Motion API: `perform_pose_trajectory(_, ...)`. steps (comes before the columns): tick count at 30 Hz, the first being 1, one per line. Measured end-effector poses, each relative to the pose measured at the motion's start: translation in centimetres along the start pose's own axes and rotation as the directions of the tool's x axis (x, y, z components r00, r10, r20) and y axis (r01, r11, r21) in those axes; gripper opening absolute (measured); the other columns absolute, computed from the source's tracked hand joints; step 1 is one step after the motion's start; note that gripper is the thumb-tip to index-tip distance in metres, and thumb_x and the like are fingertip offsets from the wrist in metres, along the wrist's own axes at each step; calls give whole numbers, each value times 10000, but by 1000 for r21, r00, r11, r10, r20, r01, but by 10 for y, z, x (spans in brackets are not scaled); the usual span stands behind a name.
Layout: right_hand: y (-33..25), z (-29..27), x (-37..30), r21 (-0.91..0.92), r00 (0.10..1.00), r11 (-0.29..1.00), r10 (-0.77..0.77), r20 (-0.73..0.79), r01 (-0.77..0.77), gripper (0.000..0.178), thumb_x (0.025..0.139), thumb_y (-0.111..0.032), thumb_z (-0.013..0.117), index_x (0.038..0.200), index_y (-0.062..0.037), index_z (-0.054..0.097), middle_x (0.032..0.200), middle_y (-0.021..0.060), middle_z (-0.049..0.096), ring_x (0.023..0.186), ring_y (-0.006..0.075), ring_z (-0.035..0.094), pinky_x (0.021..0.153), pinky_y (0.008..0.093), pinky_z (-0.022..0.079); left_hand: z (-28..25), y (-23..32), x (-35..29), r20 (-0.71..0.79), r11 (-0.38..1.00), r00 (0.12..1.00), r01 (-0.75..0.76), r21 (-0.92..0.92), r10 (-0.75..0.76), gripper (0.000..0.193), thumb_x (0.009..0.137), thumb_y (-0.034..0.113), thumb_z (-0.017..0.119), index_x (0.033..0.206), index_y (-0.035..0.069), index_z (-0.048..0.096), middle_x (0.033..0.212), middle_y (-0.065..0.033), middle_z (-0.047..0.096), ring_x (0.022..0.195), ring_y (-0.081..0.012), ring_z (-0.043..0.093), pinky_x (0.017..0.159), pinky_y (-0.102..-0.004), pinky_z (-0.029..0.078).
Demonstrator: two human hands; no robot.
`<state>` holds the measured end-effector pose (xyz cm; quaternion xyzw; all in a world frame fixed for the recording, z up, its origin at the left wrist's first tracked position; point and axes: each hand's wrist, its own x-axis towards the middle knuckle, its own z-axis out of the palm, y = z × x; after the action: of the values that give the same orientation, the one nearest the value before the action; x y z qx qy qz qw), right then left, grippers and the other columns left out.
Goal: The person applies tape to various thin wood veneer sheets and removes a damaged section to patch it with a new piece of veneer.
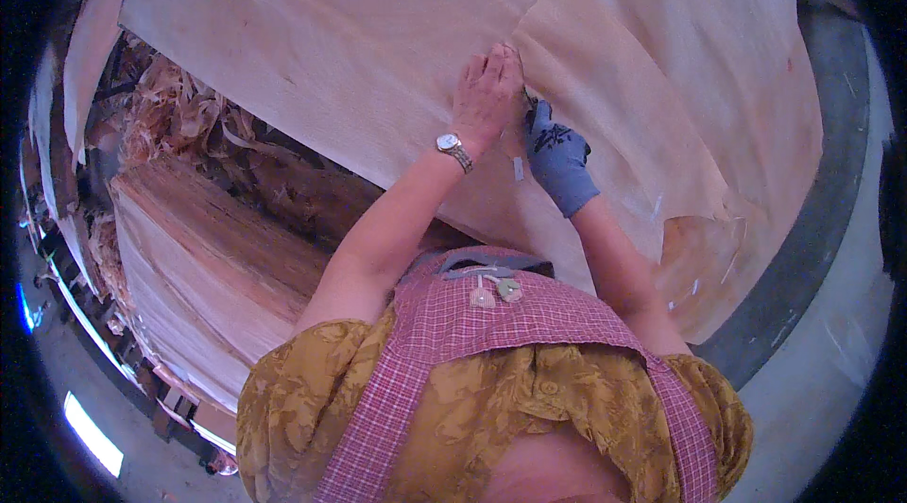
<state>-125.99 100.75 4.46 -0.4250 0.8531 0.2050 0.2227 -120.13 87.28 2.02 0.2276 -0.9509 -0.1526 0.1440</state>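
Note:
A wide, pale wood veneer sheet (378,40) spreads out before me, with a smaller veneer piece (605,78) lying over its right part. My left hand (486,92), bare and wearing a wristwatch, rests flat on the veneer near the smaller piece's left edge, fingers stretched forward. Just right of it, my right hand (559,155) in a blue-grey glove is closed around a small dark tool (531,101). The tool's tip is close to my left fingers; its exact kind is too small to tell. A small pale strip (519,169) lies between my wrists.
Crumpled veneer scraps (175,111) heap up at the left, beside a stack of veneer sheets (189,267) with ragged edges. A torn brown patch (699,257) shows at the right of the sheet. Beyond the sheet's right edge runs a dark floor band (812,220).

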Motion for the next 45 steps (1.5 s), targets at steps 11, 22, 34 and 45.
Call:
perform_pose_trajectory(11, 9, 5, -35, 259, 994, 961, 80, 74, -97, 345, 951, -316, 520, 1182, -79, 426, 818, 178, 690, 729, 347, 702, 578, 477, 537, 2, 0, -6, 80, 995, 993, -82, -54, 86, 507, 844, 163, 595, 1344, 124, 524, 1408, -22, 497, 1120, -256, 506, 935, -400, 435)
perform_pose_trajectory(22, 92, -50, 81, 53, 784, 881, -388, -485, 469, 179, 913, -219, 576, 1075, -145, 595, 928, 125, 633, 864, 323, 624, 728, 427, 478, -28, 8, 15, 16, 978, 1000, 27, -208, -24, 702, 735, 142, 744, 1352, 22, 430, 1202, -134, 546, 1126, -303, 519, 925, -396, 458)
perform_pose_trajectory(34, 61, -68, 103, -190, 782, 820, -572, -248, 539, 160, 923, -263, 548, 1047, -162, 543, 859, 98, 659, 788, 292, 676, 603, 439, 500, -9, 5, 19, 191, 987, 973, 146, -64, -132, 877, 663, 243, 831, 1411, 75, 403, 1297, -177, 498, 1178, -350, 493, 934, -459, 467)
perform_pose_trajectory(45, 189, 10, 43, 44, 946, 987, -136, -293, 155, 157, 957, -214, 493, 1086, -136, 536, 897, 123, 670, 747, 318, 680, 620, 454, 533, 19, -12, 42, 389, 996, 919, -84, 28, 67, 880, 627, 196, 829, 1425, 197, 457, 1353, -206, 501, 1296, -401, 412, 1068, -511, 339)
